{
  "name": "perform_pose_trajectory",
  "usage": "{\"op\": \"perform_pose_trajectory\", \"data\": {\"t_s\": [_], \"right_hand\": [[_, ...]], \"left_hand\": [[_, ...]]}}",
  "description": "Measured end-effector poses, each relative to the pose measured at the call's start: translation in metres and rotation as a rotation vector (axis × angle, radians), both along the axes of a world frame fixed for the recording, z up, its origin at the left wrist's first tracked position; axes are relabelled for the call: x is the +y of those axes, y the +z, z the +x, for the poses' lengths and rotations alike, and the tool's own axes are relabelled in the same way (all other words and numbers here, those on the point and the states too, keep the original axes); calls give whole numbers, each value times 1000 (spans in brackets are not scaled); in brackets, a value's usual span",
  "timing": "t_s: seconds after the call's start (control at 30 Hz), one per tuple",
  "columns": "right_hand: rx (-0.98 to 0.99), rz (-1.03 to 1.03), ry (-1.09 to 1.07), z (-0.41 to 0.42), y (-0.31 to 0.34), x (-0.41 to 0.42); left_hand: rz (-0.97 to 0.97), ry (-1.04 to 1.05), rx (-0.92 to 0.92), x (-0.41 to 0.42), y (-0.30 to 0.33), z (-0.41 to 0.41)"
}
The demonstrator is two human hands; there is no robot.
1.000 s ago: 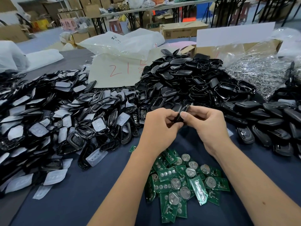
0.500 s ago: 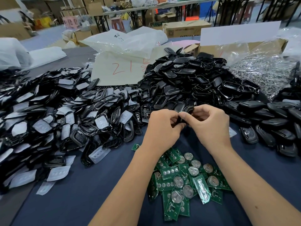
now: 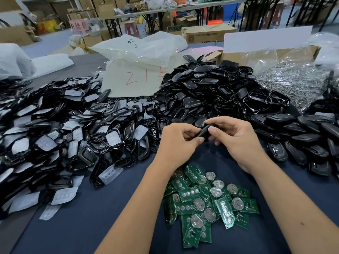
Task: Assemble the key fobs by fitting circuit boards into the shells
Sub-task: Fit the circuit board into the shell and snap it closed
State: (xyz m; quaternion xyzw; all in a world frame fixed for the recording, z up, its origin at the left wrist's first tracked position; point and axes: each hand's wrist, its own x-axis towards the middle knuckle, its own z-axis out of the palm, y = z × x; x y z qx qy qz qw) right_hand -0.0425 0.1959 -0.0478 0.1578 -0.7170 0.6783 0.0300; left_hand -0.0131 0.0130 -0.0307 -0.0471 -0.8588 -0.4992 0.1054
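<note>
We are now turning the black fob [image 3: 205, 133] flat between both hands, left hand [image 3: 177, 142] and right hand [image 3: 236, 139] pinching it above the circuit boards [image 3: 205, 202], likely pressing the halves closed where a moment ago it stood edge-on.

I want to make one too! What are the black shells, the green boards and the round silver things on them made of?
Shells: probably hard plastic; they look smooth, black and a bit glossy.
Boards: likely rigid circuit board with a green coating; flat, with tiny parts.
Silver discs: seemingly metal; they shine like coins.
</note>
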Motion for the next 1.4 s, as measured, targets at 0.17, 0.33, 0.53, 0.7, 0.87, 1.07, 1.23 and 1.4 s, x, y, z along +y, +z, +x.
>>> {"op": "perform_pose_trajectory", "data": {"t_s": [0.17, 0.33, 0.53, 0.7, 0.87, 1.07, 1.23, 1.4], "right_hand": [[-27, -61, 30, -1, -1, 1], [-38, -85, 33, -2, 0, 1], [-53, -78, 52, -1, 0, 1], [-38, -6, 49, 0, 0, 2], [-41, 20, 44, 0, 0, 3], [-34, 40, 41, 2, 1, 2], [69, 140, 10, 5, 4, -2], [150, 227, -7, 7, 5, -5]], "left_hand": [[66, 43, 7, -5, -1, -3], [106, 68, 33, -8, -2, -5], [105, 64, 20, -8, -1, -5], [63, 50, -6, -10, 0, -6], [53, 24, -23, -11, 0, -5], [36, 10, 14, -12, 1, -4], [-108, 5, 112, -12, 1, -3], [-173, -31, 201, -7, 2, 1]]}}
